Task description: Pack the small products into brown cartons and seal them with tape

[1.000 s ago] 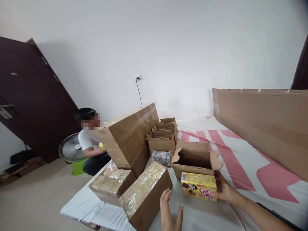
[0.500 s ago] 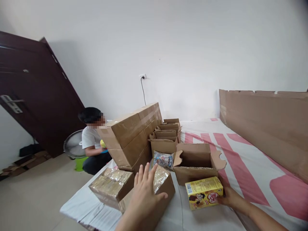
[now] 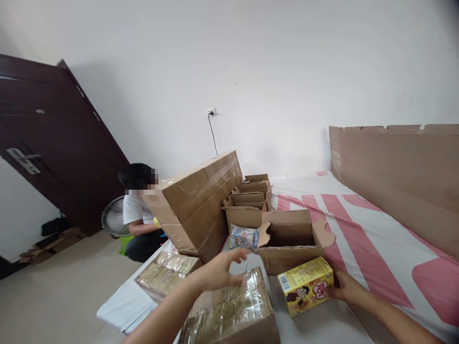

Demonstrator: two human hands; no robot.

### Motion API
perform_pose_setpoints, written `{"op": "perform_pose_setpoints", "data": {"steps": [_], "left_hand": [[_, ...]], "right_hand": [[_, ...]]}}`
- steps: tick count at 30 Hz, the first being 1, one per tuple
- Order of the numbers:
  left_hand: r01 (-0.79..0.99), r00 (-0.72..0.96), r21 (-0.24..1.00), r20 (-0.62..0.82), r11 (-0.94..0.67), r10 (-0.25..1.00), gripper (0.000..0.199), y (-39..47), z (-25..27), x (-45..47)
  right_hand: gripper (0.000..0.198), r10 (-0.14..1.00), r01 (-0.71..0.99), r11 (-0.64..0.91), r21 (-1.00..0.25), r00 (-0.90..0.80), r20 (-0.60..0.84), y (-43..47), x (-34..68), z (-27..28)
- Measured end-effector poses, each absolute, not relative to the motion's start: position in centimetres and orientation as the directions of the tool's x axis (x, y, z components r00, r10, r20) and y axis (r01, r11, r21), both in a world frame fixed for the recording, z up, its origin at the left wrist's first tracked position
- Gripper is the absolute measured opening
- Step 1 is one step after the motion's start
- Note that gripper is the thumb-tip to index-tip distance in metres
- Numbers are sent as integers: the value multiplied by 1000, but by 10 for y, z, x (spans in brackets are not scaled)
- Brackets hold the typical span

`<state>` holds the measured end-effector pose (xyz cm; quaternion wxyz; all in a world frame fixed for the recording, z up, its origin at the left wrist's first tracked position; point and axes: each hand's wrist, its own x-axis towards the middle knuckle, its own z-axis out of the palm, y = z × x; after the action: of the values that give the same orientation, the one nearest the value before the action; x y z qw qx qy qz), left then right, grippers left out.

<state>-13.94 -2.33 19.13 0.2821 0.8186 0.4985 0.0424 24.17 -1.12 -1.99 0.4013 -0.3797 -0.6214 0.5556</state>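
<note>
My right hand (image 3: 346,288) grips the right end of a yellow printed carton (image 3: 306,285) with a cartoon figure and a barcode. The carton stands on the covered table, just in front of an open cardboard box (image 3: 287,260) whose flaps are up. My left hand (image 3: 224,271) hangs over a tape-covered brown box (image 3: 233,313), fingers apart and holding nothing; whether it touches the box I cannot tell. Just beyond that hand lies a printed plastic packet (image 3: 244,237), against the open box's left side.
A stack of taped cartons (image 3: 201,205) rises at the table's left, with several open boxes (image 3: 245,215) beside it. Another taped box (image 3: 167,274) sits near the left edge. A person (image 3: 141,215) crouches beyond. A cardboard panel (image 3: 394,177) stands at right.
My left hand has turned sideways, its fingers now pointing right. The taped box under it has shifted toward me and right. My right hand keeps its hold on the yellow carton.
</note>
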Motion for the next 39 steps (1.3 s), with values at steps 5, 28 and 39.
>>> {"op": "perform_pose_setpoints", "data": {"steps": [5,28,39], "left_hand": [[757,552,502,-150,-417,821,109,57,162,-108],[698,421,512,271,-500,865,15,51,183,-143],[878,78,454,172,-150,982,15,31,234,-214]], "right_hand": [[57,944,159,136,-978,-320,79,-5,247,-36],[58,973,466,232,-854,-129,194,26,150,9],[33,932,668,361,-651,-236,274,32,84,74]]}}
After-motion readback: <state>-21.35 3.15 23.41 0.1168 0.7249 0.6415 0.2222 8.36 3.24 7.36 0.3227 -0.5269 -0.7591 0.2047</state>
